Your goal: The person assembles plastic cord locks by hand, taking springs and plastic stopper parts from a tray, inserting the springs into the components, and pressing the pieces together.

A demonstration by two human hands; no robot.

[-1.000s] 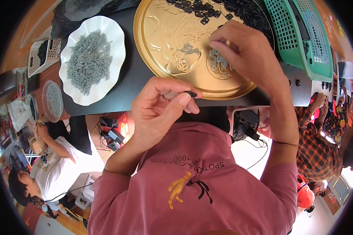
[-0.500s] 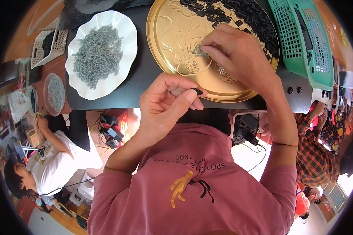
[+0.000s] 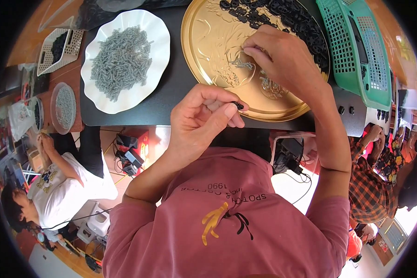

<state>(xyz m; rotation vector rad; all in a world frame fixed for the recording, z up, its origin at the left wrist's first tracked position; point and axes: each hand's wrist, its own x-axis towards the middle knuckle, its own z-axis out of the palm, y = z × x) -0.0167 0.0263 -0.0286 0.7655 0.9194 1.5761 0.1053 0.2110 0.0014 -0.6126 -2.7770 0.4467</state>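
Observation:
Between the thumb and fingers of my left hand [image 3: 194, 120] is a small black plastic part [image 3: 237, 105], held just off the near edge of a round gold tray [image 3: 201, 46]. My right hand [image 3: 282, 53] is over the tray, thumb and forefinger drawn together in a pinch. What those fingertips hold, if anything, is too small to make out. Right below them lies a little heap of small silver screw-like pins [image 3: 242, 64]. Some shiny small metal pieces [image 3: 271, 88] rest on the tray beneath my right wrist. Many black plastic parts [image 3: 303, 25] cover the tray's far right side.
A scalloped white plate [image 3: 164, 34] heaped with grey pins [image 3: 120, 62] stands at left on the dark table [image 3: 171, 83]. A green basket [image 3: 375, 88] stands at right, beside two loose black parts [image 3: 346, 110]. People sit on both sides.
My right fingertips have lifted slightly away from the little heap of pins, which now shows more fully. My left hand still pinches the black part. The view has shifted slightly.

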